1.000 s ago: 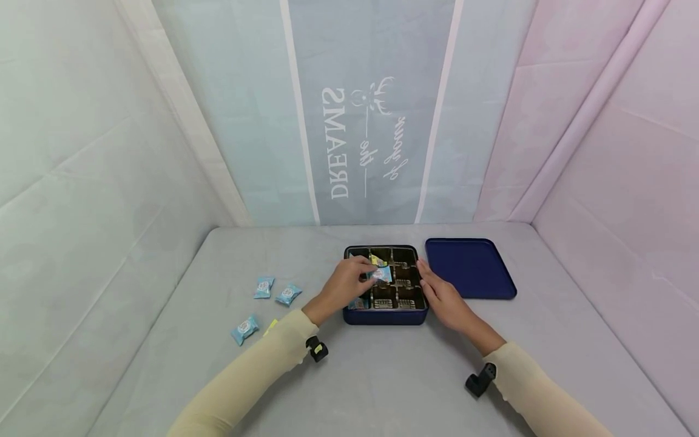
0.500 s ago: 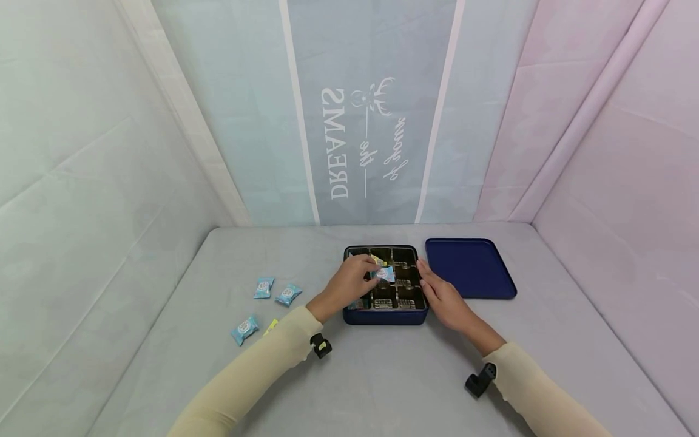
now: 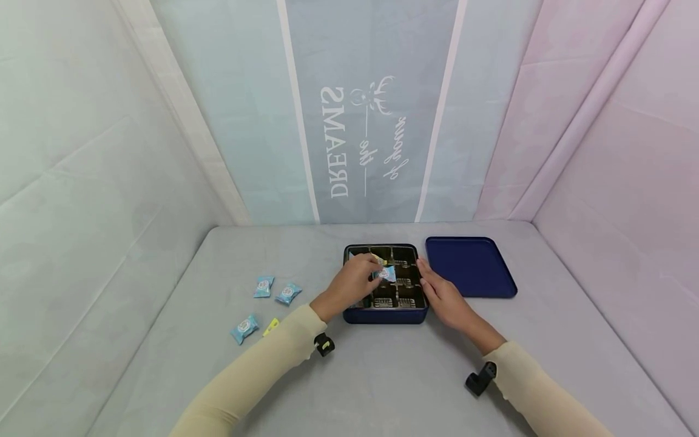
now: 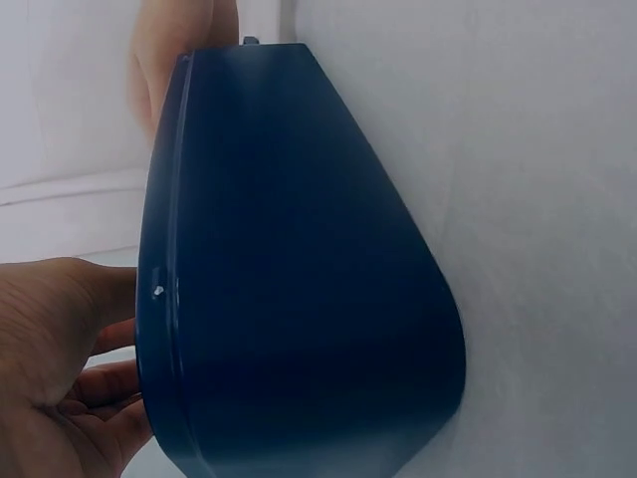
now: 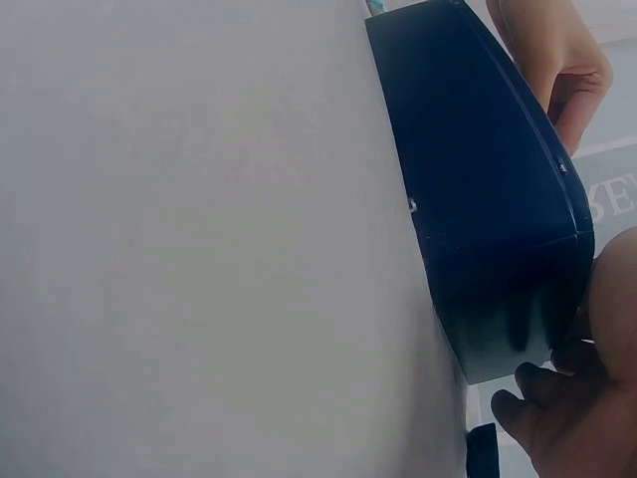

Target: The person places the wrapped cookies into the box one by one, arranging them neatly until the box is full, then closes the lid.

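Over the middle of a dark blue box [image 3: 384, 316], my left hand [image 3: 352, 282] pinches a small light-blue wrapped packet [image 3: 388, 274] between thumb and fingers. The box has a divided black insert with several compartments; a yellow-marked packet [image 3: 378, 260] shows in the back middle one, partly behind my fingers. My right hand [image 3: 443, 297] rests against the box's right side, fingers mostly straight. In the left wrist view, the box wall [image 4: 299, 249] hides my left fingertips and the packet. The right wrist view shows my right fingers [image 5: 537, 383] by the box's end.
Several light-blue packets [image 3: 288, 294] lie on the grey table left of the box. A yellow piece [image 3: 270, 326] lies near them, partly behind my left sleeve. The flat dark blue lid [image 3: 471, 267] lies to the right of the box. Fabric walls surround the table.
My left hand has shifted slightly right with the light-blue packet, over the middle compartments. More of the yellow piece on the table shows beside the sleeve. My right hand has stayed put.
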`<action>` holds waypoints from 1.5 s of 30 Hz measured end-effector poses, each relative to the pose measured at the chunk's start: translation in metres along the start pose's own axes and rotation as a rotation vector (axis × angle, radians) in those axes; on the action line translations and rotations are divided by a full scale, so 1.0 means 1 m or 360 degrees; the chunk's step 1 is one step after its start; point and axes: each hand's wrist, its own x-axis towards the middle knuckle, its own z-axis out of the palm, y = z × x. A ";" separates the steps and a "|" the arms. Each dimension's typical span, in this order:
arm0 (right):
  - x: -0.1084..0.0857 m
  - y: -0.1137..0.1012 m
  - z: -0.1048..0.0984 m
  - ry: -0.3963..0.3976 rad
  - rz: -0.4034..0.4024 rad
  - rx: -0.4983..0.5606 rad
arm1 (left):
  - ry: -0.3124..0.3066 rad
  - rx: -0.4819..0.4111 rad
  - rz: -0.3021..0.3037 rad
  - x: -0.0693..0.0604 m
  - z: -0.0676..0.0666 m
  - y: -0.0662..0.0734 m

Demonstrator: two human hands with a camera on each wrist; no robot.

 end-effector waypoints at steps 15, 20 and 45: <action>-0.002 0.003 0.004 0.0010 -0.0005 -0.0014 | -0.0056 0.0020 0.0042 0.003 0.004 0.002; -0.002 0.004 0.006 0.0003 -0.0009 -0.0012 | -0.0101 -0.0008 0.0029 0.006 0.008 0.003; -0.001 0.010 0.012 0.0022 -0.0022 -0.0022 | -0.0109 0.0018 0.0002 0.008 0.016 0.003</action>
